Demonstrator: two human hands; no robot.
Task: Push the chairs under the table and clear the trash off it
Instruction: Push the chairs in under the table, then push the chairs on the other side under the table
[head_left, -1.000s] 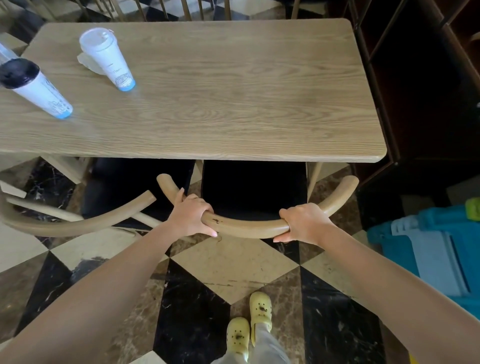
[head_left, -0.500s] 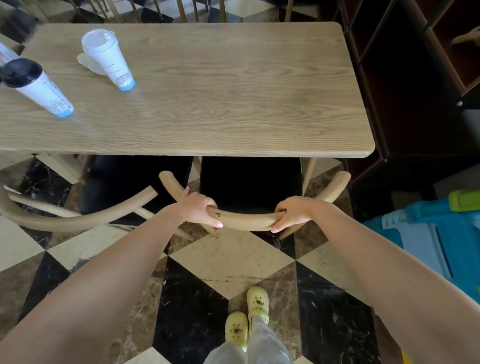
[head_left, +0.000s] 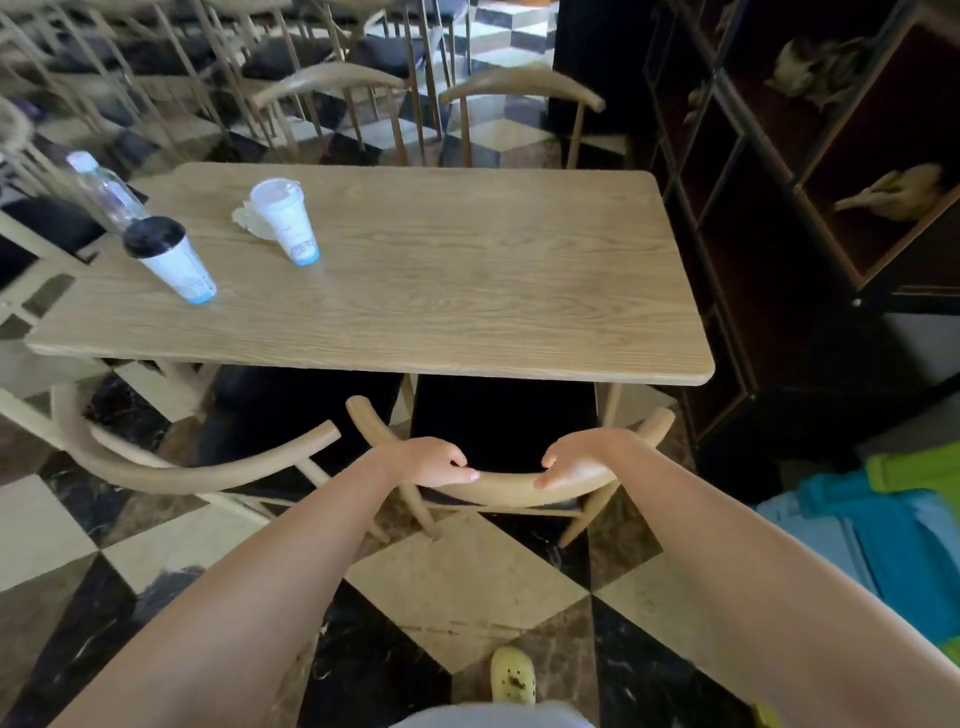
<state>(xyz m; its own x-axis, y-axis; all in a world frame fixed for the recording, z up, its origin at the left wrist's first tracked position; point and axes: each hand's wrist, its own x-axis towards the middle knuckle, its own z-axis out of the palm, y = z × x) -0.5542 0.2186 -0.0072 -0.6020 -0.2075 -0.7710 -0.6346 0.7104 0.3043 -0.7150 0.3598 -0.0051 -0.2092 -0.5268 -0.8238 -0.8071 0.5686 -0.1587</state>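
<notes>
Both of my hands sit on the curved wooden backrest (head_left: 511, 491) of the near chair, the left hand (head_left: 434, 462) curled over its left part, the right hand (head_left: 574, 464) over its right part, fingers bent down around the rail with the fingertips loose rather than clamped tight. Below me one yellow clog (head_left: 513, 674) stands on the checkered marble floor (head_left: 457, 587). That chair's black seat (head_left: 501, 415) is already partly beneath the worktop (head_left: 467, 280) edge. Just to its left a second chair (head_left: 208, 467) stands angled, its curved arm sticking out from the worktop. On the worktop's left part I see a paper cup with a black lid (head_left: 169, 260) tilted near the front edge, then a white-lidded cup (head_left: 285, 221) with a crumpled napkin (head_left: 252, 221) touching it, and a clear plastic bottle (head_left: 106, 192) at the far left edge. Beyond the worktop two more wooden chairs (head_left: 519, 104) face it. A dark shelf unit (head_left: 779, 208) stands at the right.
</notes>
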